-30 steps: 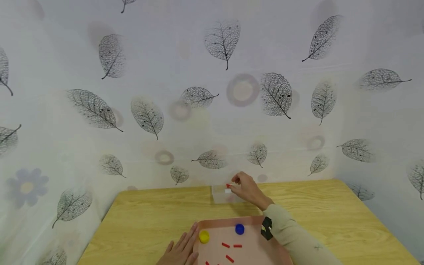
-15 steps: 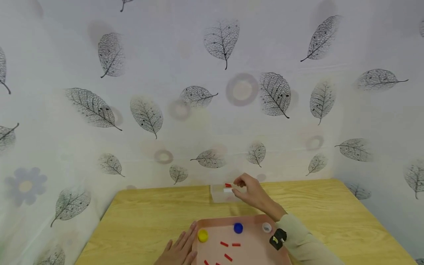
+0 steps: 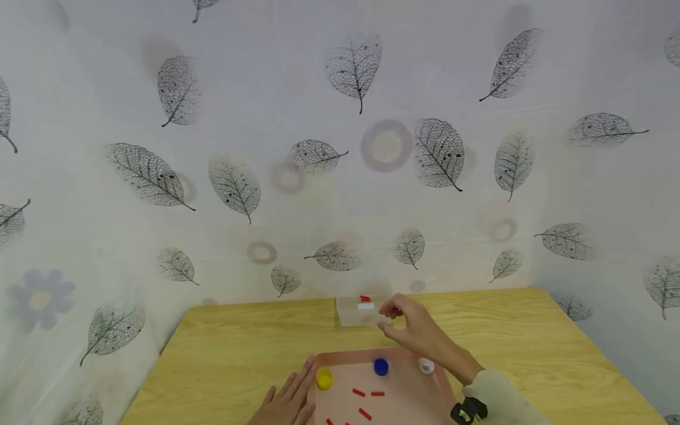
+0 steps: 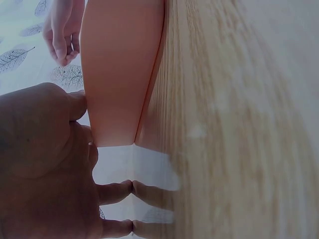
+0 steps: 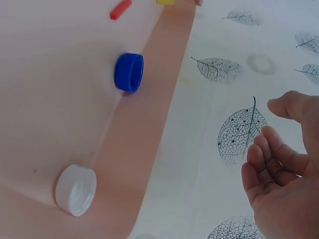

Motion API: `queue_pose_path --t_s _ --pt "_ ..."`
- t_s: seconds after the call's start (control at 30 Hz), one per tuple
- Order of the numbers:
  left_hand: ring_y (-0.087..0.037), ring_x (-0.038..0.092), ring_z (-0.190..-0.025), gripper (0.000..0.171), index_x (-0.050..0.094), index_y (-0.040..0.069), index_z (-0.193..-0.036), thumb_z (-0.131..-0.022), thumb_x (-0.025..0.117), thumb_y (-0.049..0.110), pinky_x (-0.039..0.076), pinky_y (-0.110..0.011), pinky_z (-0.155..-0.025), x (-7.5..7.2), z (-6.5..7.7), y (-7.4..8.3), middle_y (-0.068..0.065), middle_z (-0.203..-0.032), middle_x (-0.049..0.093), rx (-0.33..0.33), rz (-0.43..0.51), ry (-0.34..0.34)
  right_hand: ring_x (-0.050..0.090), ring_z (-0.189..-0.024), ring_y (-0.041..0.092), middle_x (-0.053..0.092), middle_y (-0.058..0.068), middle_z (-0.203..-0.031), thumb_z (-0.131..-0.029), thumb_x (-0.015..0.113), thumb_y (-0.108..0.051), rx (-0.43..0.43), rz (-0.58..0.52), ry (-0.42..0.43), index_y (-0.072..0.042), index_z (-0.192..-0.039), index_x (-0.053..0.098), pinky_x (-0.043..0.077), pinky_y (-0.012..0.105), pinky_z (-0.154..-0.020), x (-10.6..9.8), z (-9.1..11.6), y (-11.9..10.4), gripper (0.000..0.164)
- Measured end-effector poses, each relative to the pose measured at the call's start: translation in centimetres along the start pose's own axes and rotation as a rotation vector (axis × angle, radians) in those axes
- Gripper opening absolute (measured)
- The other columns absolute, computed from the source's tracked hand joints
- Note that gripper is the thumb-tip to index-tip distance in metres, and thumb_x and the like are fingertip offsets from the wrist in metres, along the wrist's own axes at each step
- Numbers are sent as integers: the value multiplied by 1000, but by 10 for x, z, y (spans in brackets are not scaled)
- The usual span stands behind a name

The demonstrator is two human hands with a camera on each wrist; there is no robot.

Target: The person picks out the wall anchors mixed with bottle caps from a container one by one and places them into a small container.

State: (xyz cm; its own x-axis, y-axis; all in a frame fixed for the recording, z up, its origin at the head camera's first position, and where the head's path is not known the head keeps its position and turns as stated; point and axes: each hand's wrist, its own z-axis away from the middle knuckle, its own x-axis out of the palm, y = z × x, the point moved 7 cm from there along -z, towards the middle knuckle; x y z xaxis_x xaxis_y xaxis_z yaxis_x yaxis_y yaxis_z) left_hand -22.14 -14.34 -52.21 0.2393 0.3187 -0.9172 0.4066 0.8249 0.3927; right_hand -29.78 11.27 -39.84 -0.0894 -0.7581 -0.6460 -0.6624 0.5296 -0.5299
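My right hand (image 3: 422, 333) hovers between the clear plastic box (image 3: 347, 314) and the tray, its thumb and fingers apart with nothing between them; in the right wrist view this hand (image 5: 279, 164) has loosely bent fingers. Short red sticks (image 3: 365, 298) show in the box. My left hand (image 3: 287, 401) rests along the left side of the pink tray (image 3: 353, 357), fingers straight; in the left wrist view, the hand (image 4: 45, 159) touches the tray wall (image 4: 122, 64) and two fingertips touch the table. Inside the tray lie several red sticks (image 3: 365, 414).
Inside the tray, a yellow bottle cap (image 3: 324, 379) sits at the left, a blue cap (image 3: 381, 366) along the far side and a white cap (image 3: 427, 366) in the far right corner. The wooden table (image 3: 239, 336) ends at a leaf-patterned wall covering (image 3: 297, 224).
My right hand has let go of a red stick at the box and drawn back right and nearer, uncovering the white cap. The left hand has stayed in place.
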Motion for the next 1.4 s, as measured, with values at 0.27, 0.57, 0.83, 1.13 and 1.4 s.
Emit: queue_pose_path --t_s 0.27,0.57,0.83,1.13,1.4 --pt "-39 32 -134 60 7 30 -154 -100 19 55 24 -75 -91 1 1 -1 13 -158 1 -4 14 -1 55 -80 5 56 -12 -90 -81 75 -13 14 -65 -35 -21 -96 59 50 24 -70 0 19 -12 23" --pt "-38 30 -135 61 6 30 -154 -100 17 56 23 -76 -92 0 2 1 10 -159 4 -10 29 -19 59 -83 13 60 -9 -91 -83 74 -13 90 -169 -82 -23 -96 60 52 30 -73 5 43 -21 22" --pt "-38 28 -137 60 6 29 -154 -101 17 55 22 -75 -92 -3 3 3 11 -158 3 2 36 -29 61 -79 17 60 -10 -87 -84 73 -15 91 -195 -88 -23 -94 60 52 29 -70 15 58 -24 19" --pt "-39 27 -136 60 7 28 -154 -101 19 53 22 -75 -93 -8 4 6 9 -159 3 11 65 -36 62 -70 16 65 -2 -81 -76 75 -2 -40 -191 -55 -18 -89 63 52 25 -62 24 65 -27 24" --pt "-37 23 -139 61 7 27 -154 -100 19 55 20 -73 -96 -6 6 4 9 -159 3 -9 83 -55 60 -73 18 63 5 -85 -78 71 4 -26 -237 -121 -9 -87 62 53 30 -63 40 78 -18 18"
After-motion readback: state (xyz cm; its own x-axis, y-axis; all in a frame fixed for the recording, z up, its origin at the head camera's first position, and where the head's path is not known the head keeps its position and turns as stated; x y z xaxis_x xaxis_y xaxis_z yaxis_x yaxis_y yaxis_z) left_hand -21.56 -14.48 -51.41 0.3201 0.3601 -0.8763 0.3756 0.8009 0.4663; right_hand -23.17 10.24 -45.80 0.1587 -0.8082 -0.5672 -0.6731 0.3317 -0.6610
